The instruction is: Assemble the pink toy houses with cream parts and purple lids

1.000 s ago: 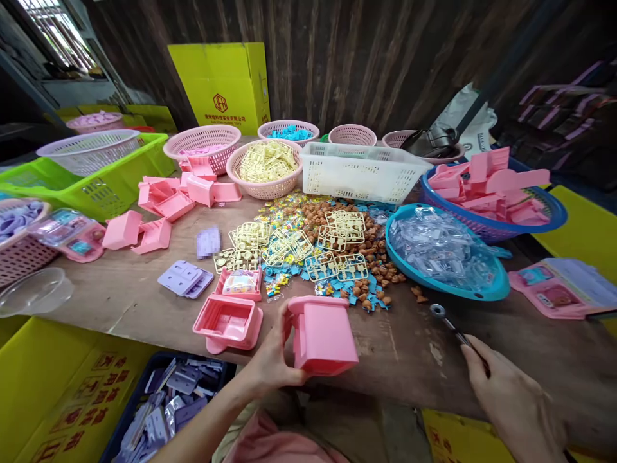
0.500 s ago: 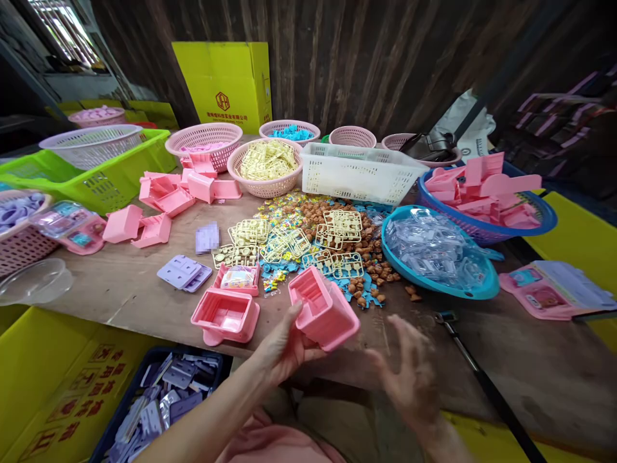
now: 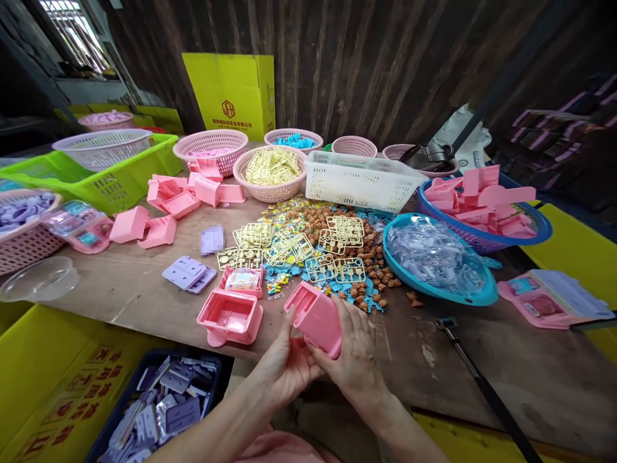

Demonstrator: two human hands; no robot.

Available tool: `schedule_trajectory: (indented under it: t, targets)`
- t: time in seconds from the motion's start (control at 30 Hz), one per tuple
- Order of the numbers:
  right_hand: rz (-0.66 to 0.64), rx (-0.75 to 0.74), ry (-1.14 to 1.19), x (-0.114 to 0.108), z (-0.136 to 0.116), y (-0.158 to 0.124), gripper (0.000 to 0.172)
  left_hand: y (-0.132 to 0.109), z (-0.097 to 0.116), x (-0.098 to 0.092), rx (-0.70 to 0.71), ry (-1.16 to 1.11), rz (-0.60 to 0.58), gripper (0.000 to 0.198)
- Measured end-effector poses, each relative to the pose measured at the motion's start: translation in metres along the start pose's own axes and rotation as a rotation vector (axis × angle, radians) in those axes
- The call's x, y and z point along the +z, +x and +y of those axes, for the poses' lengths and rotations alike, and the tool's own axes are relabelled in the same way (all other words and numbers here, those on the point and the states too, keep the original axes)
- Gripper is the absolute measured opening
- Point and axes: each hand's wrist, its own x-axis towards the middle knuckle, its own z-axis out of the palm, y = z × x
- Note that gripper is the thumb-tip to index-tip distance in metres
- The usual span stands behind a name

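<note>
Between my two hands is a pink plastic box (image 3: 315,316), held tilted over the table's front edge. My left hand (image 3: 294,363) is closed on its lower left side, the thumb up along the wall. My right hand (image 3: 354,344) wraps round its right side, fingers on the far wall. To the left, a second pink box (image 3: 230,315) stands with its hollow facing up. Behind that lies a pink tray (image 3: 241,280) with a clear packet in it. Flat purple plates (image 3: 189,273) are stacked further left.
Cream part frames (image 3: 289,247) lie among brown, blue and yellow pieces. A turquoise basin (image 3: 438,260) of clear packets stands right of them, near a black-handled rod (image 3: 475,373). Pink boxes (image 3: 178,196) are piled at left. A dark crate (image 3: 168,399) of purple parts sits below.
My right hand has come in from the right and closed on the pink box. The box has turned and shifted slightly left. The view has tilted slightly upward.
</note>
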Motion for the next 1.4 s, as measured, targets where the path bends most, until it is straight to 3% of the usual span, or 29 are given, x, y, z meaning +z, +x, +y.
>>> schedule_trajectory:
  t: [0.1,0.17,0.27,0.33,0.43,0.5,0.57,0.6,0.67,0.77,0.83,0.93,1.1,1.23,1.33,1.4]
  targets:
    - [0.030,0.031,0.062,-0.007,0.001,0.001,0.073,0.002,-0.003,-0.008,0.074,0.115,-0.008,0.054]
    - [0.023,0.100,0.127,-0.014,0.000,0.000,0.068,0.005,-0.005,-0.014,0.227,0.224,-0.032,0.052]
    - [-0.098,0.256,0.294,-0.024,-0.002,-0.003,0.062,0.009,-0.004,-0.020,0.434,0.385,-0.119,0.056]
    - [-0.166,0.323,0.381,-0.027,0.001,-0.007,0.062,0.012,-0.001,-0.021,0.476,0.488,-0.176,0.059]
    - [-0.228,0.306,0.392,-0.029,0.028,-0.020,0.054,0.019,0.010,-0.022,0.551,0.731,-0.117,0.063]
    - [-0.187,0.307,0.204,-0.034,0.062,-0.033,0.048,0.026,0.021,-0.024,0.605,1.009,0.016,0.063]
    - [-0.021,0.359,-0.237,-0.044,0.102,-0.051,0.049,0.034,0.033,-0.024,0.613,1.288,0.133,0.056]
    - [-0.024,0.433,-0.452,-0.050,0.122,-0.060,0.048,0.038,0.039,-0.024,0.601,1.393,0.160,0.052]
    - [-0.144,0.539,-0.702,-0.064,0.153,-0.079,0.042,0.044,0.048,-0.020,0.567,1.530,0.170,0.047]
    - [-0.257,0.541,-0.715,-0.077,0.176,-0.097,0.029,0.045,0.055,-0.008,0.544,1.715,0.204,0.043]
    - [-0.209,0.517,-0.621,-0.080,0.175,-0.098,0.026,0.040,0.054,0.001,0.612,1.818,0.277,0.042]
    - [-0.115,0.486,-0.356,-0.077,0.151,-0.088,0.026,0.031,0.046,0.008,0.708,1.898,0.301,0.051]
    - [-0.251,0.232,0.160,-0.075,0.079,-0.056,0.032,0.031,0.037,0.010,0.563,2.076,0.238,0.065]
    - [-0.196,0.066,0.225,-0.080,0.047,-0.040,0.038,0.035,0.038,0.011,0.532,2.093,0.229,0.062]
    - [-0.160,0.046,0.177,-0.082,0.047,-0.040,0.043,0.036,0.038,0.010,0.534,2.091,0.224,0.063]
    - [-0.235,0.056,0.133,-0.081,0.053,-0.043,0.042,0.037,0.038,0.010,0.535,2.090,0.229,0.062]
